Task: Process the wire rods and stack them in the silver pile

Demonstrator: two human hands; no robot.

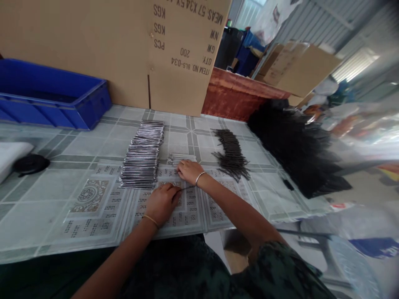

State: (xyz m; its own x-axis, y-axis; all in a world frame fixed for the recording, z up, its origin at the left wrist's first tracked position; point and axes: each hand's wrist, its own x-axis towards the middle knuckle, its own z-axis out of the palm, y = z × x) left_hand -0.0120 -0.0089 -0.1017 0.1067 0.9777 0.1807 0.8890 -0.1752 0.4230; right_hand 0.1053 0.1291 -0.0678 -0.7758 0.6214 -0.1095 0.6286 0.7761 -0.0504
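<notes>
Workshop bkgd: corrugated metal wall, cartons and plastic bags stacked back right, blurry at the edge. In front of me, the tabletop [177, 128] w/ a grey-white tile-pattern cover; a big carton [109, 50] w/ upside-down print ("ITEM NO. BLS-034") stands at the far side, a blue bin [92, 109] to its left.

My left hand [162, 204] is curled nr the front, fingers pinched on a thin dark rod [188, 188] that pokes out to the right, under my other wrist. My right hand [189, 171] is just beyond, fingertips down at the near edge of a small row of pale rods [182, 157]; can't tell if it's gripping any. Long stack of silver rods [141, 155] lies left of that row, approx. parallel pcs. Bunch of dark twisted rods [232, 151] to the right, then a big black heap [289, 145] at the tabletop's right end. Black round thing [31, 164] far left.
</notes>
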